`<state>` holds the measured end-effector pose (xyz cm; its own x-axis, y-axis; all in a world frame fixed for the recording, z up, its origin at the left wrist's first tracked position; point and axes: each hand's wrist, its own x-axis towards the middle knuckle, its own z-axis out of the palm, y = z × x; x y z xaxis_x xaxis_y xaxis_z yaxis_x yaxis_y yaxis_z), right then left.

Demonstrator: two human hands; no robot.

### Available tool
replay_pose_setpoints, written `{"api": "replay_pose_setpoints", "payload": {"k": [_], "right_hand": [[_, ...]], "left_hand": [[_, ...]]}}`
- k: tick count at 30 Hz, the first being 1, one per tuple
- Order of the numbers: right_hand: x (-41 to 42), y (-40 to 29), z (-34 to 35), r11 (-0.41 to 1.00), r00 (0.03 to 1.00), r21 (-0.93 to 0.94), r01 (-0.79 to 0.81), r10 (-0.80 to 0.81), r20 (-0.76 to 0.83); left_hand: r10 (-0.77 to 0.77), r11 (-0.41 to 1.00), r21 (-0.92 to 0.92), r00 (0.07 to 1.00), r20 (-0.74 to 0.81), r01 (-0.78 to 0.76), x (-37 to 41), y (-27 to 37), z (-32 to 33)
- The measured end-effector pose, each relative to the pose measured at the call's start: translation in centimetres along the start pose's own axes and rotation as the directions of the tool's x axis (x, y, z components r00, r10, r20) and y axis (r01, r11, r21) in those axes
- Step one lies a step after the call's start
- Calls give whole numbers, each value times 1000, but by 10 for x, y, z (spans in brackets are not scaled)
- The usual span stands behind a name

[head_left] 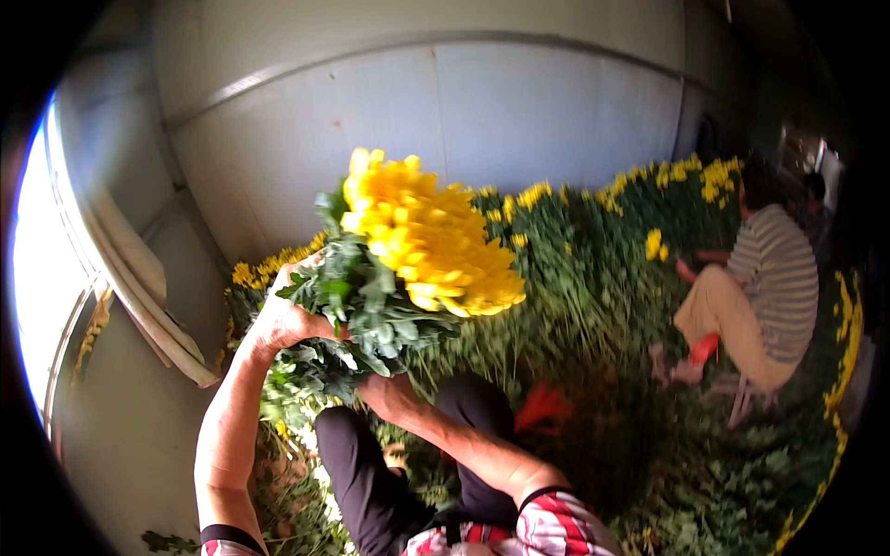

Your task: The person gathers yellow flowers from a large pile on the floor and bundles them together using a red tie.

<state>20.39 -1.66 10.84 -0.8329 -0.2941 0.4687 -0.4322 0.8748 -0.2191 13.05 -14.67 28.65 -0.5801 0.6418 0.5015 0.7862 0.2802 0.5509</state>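
A thick bunch of yellow chrysanthemums (pixel 431 243) is held up in front of me, tilted with its blooms towards the upper right. My left hand (pixel 295 316) wraps around the leafy stems (pixel 361 299) just below the flower heads. Lower down, my right hand (pixel 386 396) is at the stem end of the same bunch. Leaves hide most of its fingers, though it appears closed around the stems. The bunch is above my knees, which are covered by dark trousers (pixel 361 472).
Cut chrysanthemums (pixel 577 264) lie heaped along a pale panel wall (pixel 514 111). At right, a person in a striped shirt (pixel 779 278) sits on a low stool (pixel 740 399) holding yellow blooms. A red item (pixel 546 410) lies beside my knee. A curtain (pixel 139 278) hangs by the bright opening.
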Motion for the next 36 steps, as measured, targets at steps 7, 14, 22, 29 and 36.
{"api": "replay_pose_setpoints", "payload": {"k": [7,14,22,29,36], "right_hand": [[-118,-17,97,643,977,736,-214,153,150],[-146,-25,0,864,931,474,-169,-18,365],[-119,33,-19,866,957,408,289,-275,-92],[-104,70,-15,990,972,124,68,-94,216],[-101,83,3,997,978,59,43,-55,202]], "left_hand": [[-426,864,436,825,371,250,-67,-37,151],[-533,838,431,672,513,335,-87,-40,208],[-111,991,2,815,569,133,-118,-106,200],[-264,510,-184,356,896,840,-65,-87,158],[-544,833,481,558,627,272,-139,-63,175]]}}
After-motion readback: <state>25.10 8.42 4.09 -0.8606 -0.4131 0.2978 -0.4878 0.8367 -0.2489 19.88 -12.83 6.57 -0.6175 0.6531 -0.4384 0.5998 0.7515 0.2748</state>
